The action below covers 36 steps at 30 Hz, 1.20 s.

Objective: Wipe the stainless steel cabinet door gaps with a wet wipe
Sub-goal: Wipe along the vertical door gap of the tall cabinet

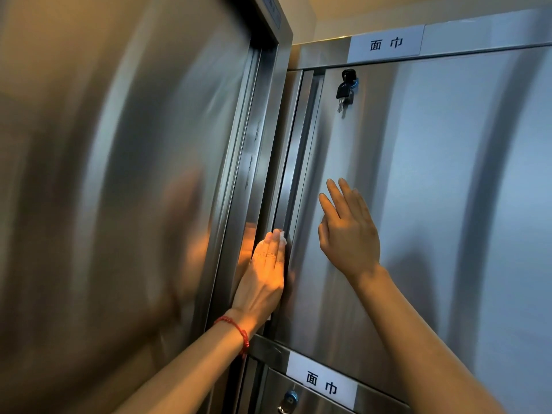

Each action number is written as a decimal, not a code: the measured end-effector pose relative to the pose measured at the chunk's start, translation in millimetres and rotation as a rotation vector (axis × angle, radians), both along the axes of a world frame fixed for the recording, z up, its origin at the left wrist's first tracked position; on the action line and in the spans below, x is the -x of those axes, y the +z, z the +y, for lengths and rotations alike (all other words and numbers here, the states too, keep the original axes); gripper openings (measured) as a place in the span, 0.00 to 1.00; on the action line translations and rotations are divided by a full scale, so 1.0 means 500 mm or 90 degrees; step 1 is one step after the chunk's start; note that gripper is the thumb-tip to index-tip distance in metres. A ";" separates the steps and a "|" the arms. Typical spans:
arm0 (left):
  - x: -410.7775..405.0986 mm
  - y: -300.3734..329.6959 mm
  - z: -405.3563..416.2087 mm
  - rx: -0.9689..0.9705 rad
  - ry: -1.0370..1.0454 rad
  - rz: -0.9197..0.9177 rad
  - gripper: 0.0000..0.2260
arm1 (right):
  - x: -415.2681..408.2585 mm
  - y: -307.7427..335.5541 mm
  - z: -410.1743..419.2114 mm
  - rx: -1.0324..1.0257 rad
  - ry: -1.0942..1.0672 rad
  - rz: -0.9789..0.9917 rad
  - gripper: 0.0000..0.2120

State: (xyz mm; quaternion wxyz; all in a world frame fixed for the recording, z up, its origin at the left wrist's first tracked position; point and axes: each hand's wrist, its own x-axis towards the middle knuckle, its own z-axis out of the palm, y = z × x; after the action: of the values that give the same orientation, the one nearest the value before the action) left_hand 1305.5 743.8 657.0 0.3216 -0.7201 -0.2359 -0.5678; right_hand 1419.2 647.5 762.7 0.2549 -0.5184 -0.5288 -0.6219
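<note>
Steel cabinet door [433, 204] (key [345, 89] in lock), shut.

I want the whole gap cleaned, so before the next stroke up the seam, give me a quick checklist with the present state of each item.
1. Wet wipe under the left hand: ok, white edge shows past the fingertips.
2. Wipe seated in the door gap: ok, fingers press along the seam.
3. Right hand steadying the cabinet door: ok, flat on the panel.
4. Path upward free: ok, nothing sits in the seam above.
5. Key clear of the stroke: ok, it hangs right of the gap.
6. Wipe still damp: cannot tell.
</note>
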 end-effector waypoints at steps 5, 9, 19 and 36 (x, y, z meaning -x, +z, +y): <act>-0.009 0.006 0.006 0.026 0.030 0.013 0.28 | 0.001 -0.001 0.000 0.000 0.001 0.002 0.21; 0.001 -0.016 0.001 -0.005 0.047 0.021 0.21 | 0.001 -0.001 0.000 -0.005 0.001 0.004 0.21; 0.013 -0.011 0.000 -0.004 0.058 0.043 0.21 | 0.000 -0.001 0.002 -0.003 0.001 0.007 0.21; 0.003 -0.031 0.019 0.005 0.016 0.013 0.20 | 0.001 -0.002 0.003 -0.004 0.001 0.007 0.21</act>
State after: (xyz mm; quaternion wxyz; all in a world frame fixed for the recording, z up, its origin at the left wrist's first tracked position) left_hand 1304.0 753.5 641.3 0.3287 -0.7241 -0.2438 -0.5551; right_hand 1418.7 648.9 761.7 0.2603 -0.5204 -0.5257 -0.6206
